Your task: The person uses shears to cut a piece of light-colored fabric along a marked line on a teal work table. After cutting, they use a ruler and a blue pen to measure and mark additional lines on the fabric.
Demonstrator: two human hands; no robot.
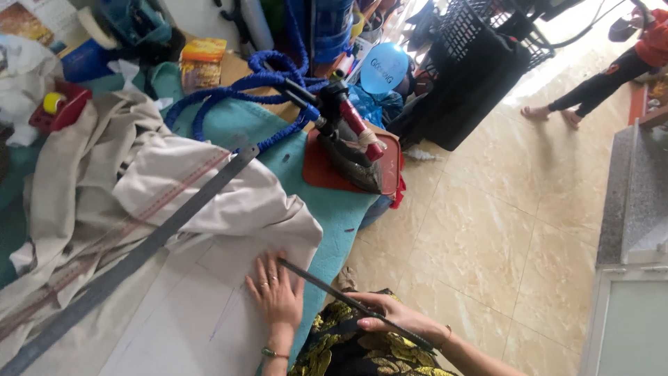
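On the teal-covered bench (pixel 341 209), the left hand (pixel 275 289) presses open, flat fingers on smooth pale fabric (pixel 209 209) near the bench's edge, beside a long steel ruler (pixel 139 251), while the right hand (pixel 390 317) fingers grip a thin dark stick (pixel 327 289) past that edge, over glossy tiled floor (pixel 501 230).
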